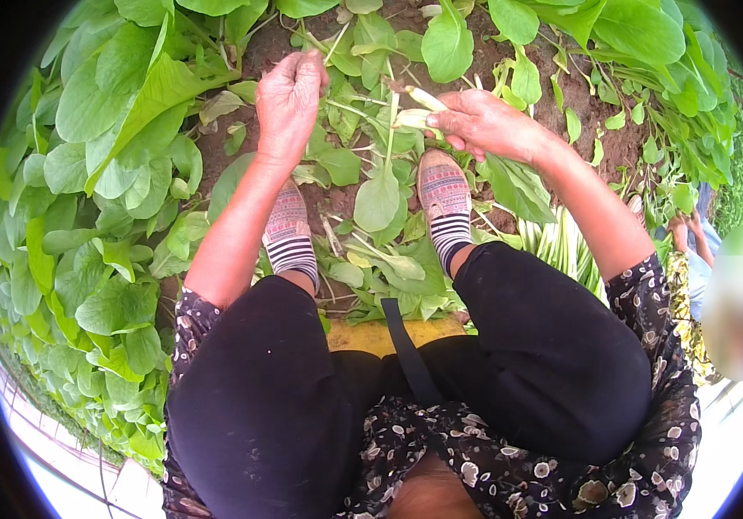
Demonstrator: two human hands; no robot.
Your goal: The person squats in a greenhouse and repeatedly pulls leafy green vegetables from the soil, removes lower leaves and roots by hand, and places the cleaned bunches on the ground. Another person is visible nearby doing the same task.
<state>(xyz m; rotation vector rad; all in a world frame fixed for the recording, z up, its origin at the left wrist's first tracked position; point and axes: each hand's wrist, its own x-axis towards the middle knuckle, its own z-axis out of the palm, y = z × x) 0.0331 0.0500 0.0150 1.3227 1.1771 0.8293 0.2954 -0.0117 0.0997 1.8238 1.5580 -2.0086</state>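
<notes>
My right hand (485, 123) grips a small bunch of leafy green plants (415, 118). Their pale stem ends, one with a bit of root, point left toward my other hand. Broad leaves (519, 188) of the bunch hang out below my right wrist. My left hand (290, 97) is curled with its back up, and a thin leaf stalk (337, 44) comes out at its fingertips. Its palm side is hidden. Between my hands and feet, loose leaves and stalks (376, 201) lie strewn over brown soil (219, 156).
Dense leafy greens (111, 130) grow on the left, with more plants (670, 117) at the right. A pile of pale-stemmed greens (556, 250) lies beside my right knee. My patterned shoes (444, 181) rest among the leaves. Beneath me shows a yellow seat (361, 337). Another person (689, 259) is at far right.
</notes>
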